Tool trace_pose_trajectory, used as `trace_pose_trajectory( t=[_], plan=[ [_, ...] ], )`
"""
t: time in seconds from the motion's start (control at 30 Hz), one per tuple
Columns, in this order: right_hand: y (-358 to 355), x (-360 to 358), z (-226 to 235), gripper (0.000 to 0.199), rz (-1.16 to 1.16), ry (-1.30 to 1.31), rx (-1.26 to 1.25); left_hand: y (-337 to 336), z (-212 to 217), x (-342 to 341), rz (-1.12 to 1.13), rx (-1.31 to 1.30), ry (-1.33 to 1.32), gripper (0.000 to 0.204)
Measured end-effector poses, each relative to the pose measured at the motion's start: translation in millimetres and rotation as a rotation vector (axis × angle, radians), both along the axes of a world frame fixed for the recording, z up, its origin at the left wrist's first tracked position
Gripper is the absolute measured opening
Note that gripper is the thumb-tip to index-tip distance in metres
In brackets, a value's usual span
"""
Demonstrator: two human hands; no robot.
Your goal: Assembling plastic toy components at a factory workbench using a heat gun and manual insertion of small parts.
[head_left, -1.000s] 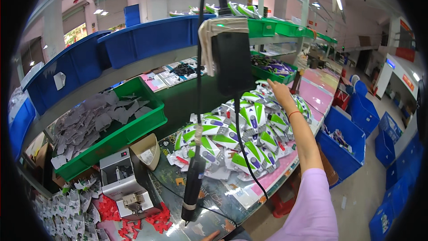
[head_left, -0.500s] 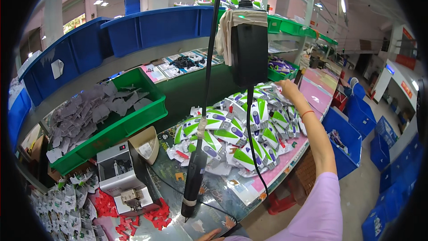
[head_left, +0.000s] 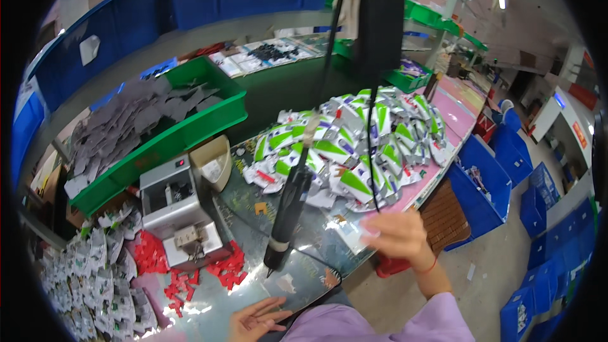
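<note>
Head view: left hand [head_left: 258, 320] low at bench [head_left: 323, 240] front edge, fingers loosely spread. Right hand [head_left: 400, 235] raised near bench edge, fingers bent, blurred; cannot tell if holding anything. Pile of white-green plastic pieces [head_left: 345, 137] on bench, beyond right hand. Black corded tool [head_left: 290, 206] tilted, left of pile. Farther left: grey machine [head_left: 174, 196], red parts [head_left: 151, 253] beside its base, green bin [head_left: 190, 134] with grey flat pieces [head_left: 145, 111].

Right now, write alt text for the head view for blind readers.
A person's right hand hovers by a workbench heaped with green and white parts; the left hand is open at the bench's near edge. To the left are a silver machine, red pieces and a green bin.
</note>
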State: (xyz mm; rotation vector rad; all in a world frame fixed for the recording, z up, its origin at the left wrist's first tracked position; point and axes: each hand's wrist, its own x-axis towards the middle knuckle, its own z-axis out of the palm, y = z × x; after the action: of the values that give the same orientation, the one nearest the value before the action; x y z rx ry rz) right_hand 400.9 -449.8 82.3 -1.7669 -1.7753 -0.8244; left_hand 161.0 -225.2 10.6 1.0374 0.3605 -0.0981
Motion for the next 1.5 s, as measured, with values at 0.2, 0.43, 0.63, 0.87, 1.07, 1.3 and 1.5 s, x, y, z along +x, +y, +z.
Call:
trace_pose_trajectory(
  t=[0.2, 0.43, 0.63, 0.87, 1.07, 1.3, 1.5],
  plan=[
    [59, -78, -47, 0.026, 0.123, 0.285, 0.022, 39, -8, -27, 0.085, 0.012, -0.149, 0.043],
    [109, -127, -82, 0.025, 0.284, 0.35, -0.088, 70, -2, -78, 0.337, 0.108, -0.125, 0.033],
    [122, -146, -90, 0.03, 0.347, 0.371, -0.154, 110, -2, -114, 0.687, 0.38, -0.073, 0.027],
    [118, -150, -91, 0.031, 0.311, 0.368, -0.21, 189, 13, -117, 0.864, 0.911, -0.011, 0.022],
    [110, -149, -94, 0.029, 0.268, 0.356, -0.204, 234, 16, -80, 0.913, 2.131, 0.293, 0.016],
    [103, -150, -90, 0.029, 0.249, 0.34, -0.22, 271, -10, -70, 0.682, 2.401, 0.636, 0.007],
    [102, -149, -85, 0.029, 0.263, 0.34, -0.187, 250, 16, -82, 0.923, 2.378, 0.231, 0.005]
  ],
)
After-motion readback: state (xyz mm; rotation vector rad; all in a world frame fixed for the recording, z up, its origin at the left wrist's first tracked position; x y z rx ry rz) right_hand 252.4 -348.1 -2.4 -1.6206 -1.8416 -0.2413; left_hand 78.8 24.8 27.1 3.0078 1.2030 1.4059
